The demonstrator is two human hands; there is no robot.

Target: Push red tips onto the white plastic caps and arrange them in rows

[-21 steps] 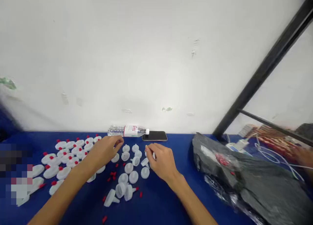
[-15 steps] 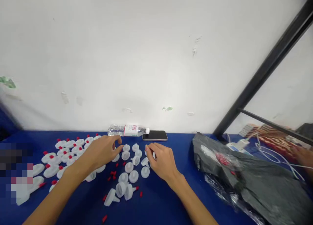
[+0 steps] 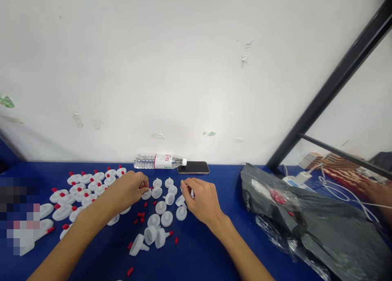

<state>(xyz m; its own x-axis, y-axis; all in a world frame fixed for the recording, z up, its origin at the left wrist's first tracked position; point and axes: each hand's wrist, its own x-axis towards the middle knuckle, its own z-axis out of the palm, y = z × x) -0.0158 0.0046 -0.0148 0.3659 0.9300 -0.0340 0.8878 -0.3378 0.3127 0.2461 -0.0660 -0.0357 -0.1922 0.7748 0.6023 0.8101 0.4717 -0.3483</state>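
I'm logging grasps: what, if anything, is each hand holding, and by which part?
It cannot be told: the left hand is by a white piece, the right hand beside others; no hold shows clearly.

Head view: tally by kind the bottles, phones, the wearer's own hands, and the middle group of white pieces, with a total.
Bottle: 1
Phone: 1
Own hands, left hand and right hand: 2
White pieces, middle group: at least 12, some overlap
Total: at least 16

Bottle (image 3: pixel 162 161) and phone (image 3: pixel 195 167) on the desk (image 3: pixel 196 256) near the wall (image 3: pixel 171 69), capped nozzle lids (image 3: pixel 63 213) left, more nozzle lids (image 3: pixel 161 208) and loose caps (image 3: pixel 130 271) between and before left hand (image 3: pixel 130 189) and right hand (image 3: pixel 200 197), bag (image 3: pixel 330 232) at far right, post (image 3: pixel 324 93) behind it
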